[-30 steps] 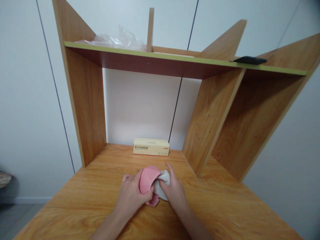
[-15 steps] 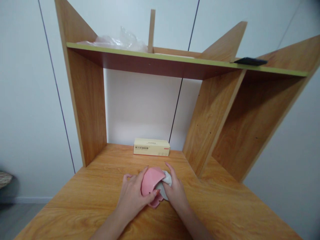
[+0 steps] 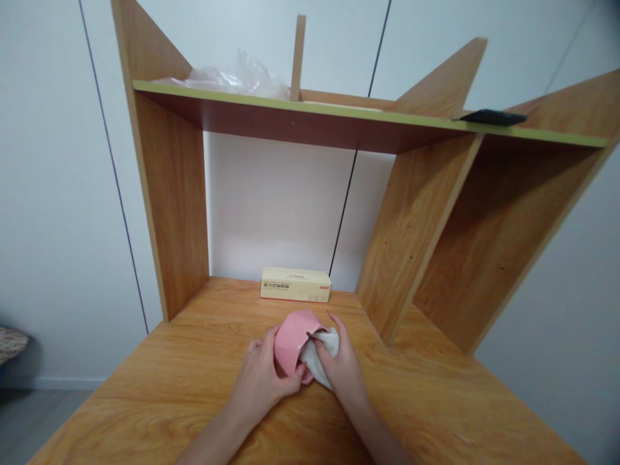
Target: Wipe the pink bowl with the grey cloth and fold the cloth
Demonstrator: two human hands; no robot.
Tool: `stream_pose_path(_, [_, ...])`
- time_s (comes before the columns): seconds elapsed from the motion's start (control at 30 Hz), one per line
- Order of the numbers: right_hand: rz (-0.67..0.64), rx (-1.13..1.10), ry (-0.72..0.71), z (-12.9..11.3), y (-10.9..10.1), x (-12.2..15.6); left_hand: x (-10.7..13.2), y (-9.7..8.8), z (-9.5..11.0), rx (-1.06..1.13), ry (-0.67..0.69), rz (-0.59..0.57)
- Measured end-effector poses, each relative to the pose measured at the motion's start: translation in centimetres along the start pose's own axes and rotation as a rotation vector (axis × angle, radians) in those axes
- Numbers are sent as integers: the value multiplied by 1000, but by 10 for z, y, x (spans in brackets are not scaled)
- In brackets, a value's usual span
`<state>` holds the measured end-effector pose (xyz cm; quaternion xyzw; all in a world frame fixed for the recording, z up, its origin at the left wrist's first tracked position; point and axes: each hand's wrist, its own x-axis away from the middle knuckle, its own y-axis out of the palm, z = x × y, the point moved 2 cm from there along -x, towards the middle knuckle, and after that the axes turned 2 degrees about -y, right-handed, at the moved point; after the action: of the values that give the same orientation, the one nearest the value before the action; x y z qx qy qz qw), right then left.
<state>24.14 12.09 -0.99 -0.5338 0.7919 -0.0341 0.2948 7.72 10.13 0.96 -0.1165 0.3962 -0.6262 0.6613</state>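
Note:
A glossy pink faceted object (image 3: pixel 294 337), hollow and shell-like with a notch in its edge, is held above the desk. My left hand (image 3: pixel 264 374) grips it from the left, thumb along the lower rim. Its exact kind I cannot make out. My right hand (image 3: pixel 340 358) is closed on a pale grey-white cloth (image 3: pixel 314 365) and presses it against the open right side of the pink object. Part of the cloth is tucked inside the rim, and the right fingertips are partly hidden by it.
Behind the hands a cream cling film box (image 3: pixel 295 285) lies on the wooden desk (image 3: pixel 194 387). A shelf unit (image 3: pixel 179 213) rises at the back, with a vertical divider (image 3: pixel 421 239) to the right. On the upper shelf lie a clear plastic bag (image 3: pixel 232 77) and a flat dark object (image 3: pixel 493 117).
The pink object has turned in my left hand, so its notched edge now faces up and right. The cloth in my right hand has shifted along the rim.

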Motion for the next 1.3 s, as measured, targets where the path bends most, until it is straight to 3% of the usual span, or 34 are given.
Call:
stream_pose_path(0.13, [0,206,-52,-9,-9,2,-1,-1,0,-66,26,20])
stream_pose_path(0.27, [-80,305,-37,-6,-5,1,-1,-3,1,-106,8,27])
stream_pose_path(0.4, [-122,426,-16,-3,-1,0,-2,-6,2,-141,-6,-22])
stream_pose_path(0.5, [-77,480,-97,-9,-5,2,-3,-8,4,-149,26,-67])
stream_pose_path(0.63, [-62,459,-176,-15,-9,3,-1,-9,7,-148,70,-82])
stream_pose_path(0.87, [-156,327,-108,-3,-4,2,-1,-11,4,-118,90,-73])
stream_pose_path(1.1, [-18,53,-44,9,2,2,-1,-5,-1,128,-9,-68])
stream_pose_path(1.2, [-40,-25,-41,11,7,1,0,0,2,289,46,-117])
stream_pose_path(1.3, [-47,21,-21,8,7,0,0,1,1,285,4,-112])
